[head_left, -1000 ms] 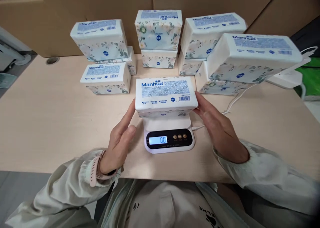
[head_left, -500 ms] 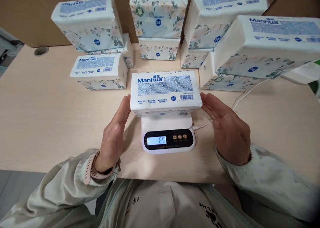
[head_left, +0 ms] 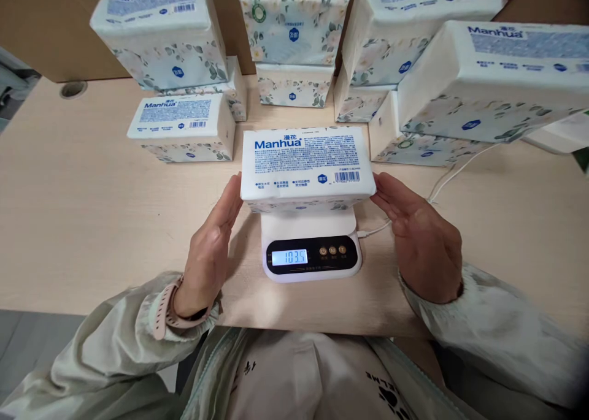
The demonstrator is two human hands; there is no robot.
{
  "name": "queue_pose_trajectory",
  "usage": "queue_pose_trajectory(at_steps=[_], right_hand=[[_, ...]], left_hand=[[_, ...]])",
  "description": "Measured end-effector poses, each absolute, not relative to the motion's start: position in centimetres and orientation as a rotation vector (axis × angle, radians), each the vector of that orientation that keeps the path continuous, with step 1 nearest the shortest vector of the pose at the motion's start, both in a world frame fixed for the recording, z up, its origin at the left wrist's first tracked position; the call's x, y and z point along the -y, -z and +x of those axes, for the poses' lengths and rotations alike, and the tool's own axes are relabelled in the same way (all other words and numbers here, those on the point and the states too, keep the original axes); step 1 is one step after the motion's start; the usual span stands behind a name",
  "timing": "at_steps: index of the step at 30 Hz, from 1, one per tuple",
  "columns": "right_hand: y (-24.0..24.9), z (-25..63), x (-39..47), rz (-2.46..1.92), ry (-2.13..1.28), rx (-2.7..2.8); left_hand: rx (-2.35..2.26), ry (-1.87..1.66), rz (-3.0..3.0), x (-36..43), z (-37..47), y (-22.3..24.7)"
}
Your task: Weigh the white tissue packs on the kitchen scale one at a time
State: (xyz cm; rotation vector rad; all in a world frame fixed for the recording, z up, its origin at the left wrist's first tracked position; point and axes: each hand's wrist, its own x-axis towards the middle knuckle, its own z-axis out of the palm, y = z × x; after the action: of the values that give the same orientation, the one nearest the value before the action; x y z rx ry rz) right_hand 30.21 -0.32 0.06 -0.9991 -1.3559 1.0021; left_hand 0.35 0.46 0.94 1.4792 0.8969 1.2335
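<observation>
A white Manhua tissue pack (head_left: pixel 306 162) sits over the plate of a small white kitchen scale (head_left: pixel 309 224), whose lit display (head_left: pixel 289 257) reads 103.5. My left hand (head_left: pixel 209 242), with a pink watch band at the wrist, presses its straight fingers to the pack's left end. At the right end, the fingers of my right hand (head_left: pixel 421 239) lie along the pack in the same way, so it is held between both hands. The far fingertips are partly hidden by the pack, which also covers most of the scale's plate.
Behind stand more tissue packs, stacked in twos: a left stack (head_left: pixel 161 40), a middle stack (head_left: pixel 294 34) and right stacks (head_left: pixel 488 83). A single pack (head_left: pixel 181 129) lies front left. A white cable (head_left: pixel 453 175) runs from the scale. Cardboard (head_left: pixel 59 27) rises behind the wooden table (head_left: pixel 92 224).
The scale's display has gone from 6.5 to 103.5. The pack and both hands keep nearly the same place; the view has shifted slightly.
</observation>
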Motion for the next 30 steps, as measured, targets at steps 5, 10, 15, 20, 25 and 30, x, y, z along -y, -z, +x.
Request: queue_pose_trajectory(at_steps=[5, 10, 15, 20, 25, 30], right_hand=[[0.1, 30.3, 0.3, -0.992, -0.971, 1.392], [0.3, 30.2, 0.1, -0.973, -1.072, 1.458], [-2.1, 28.7, -0.8, -0.860, -1.200, 1.735], [-6.4, 22.7, -6.4, -0.652, -1.046, 1.887], [-5.8, 14.2, -15.7, -0.524, -0.967, 1.981], [-4.0, 11.0, -18.6, -0.681, -1.127, 1.989]], left_hand=[[-0.871, -1.247, 1.502, -0.5, 0.1, -0.7], [-0.864, -1.227, 1.488, -1.0, 0.7, -1.0], [-0.833, -1.269, 1.488, -1.8, 1.3, -2.8], [-0.840, -1.715, 1.531, -4.8, -1.7, -5.5], [-1.002, -1.992, 1.709, -10.3, -6.7, -6.0], [-1.369, -1.869, 1.726, -13.5, -9.5, -3.2]])
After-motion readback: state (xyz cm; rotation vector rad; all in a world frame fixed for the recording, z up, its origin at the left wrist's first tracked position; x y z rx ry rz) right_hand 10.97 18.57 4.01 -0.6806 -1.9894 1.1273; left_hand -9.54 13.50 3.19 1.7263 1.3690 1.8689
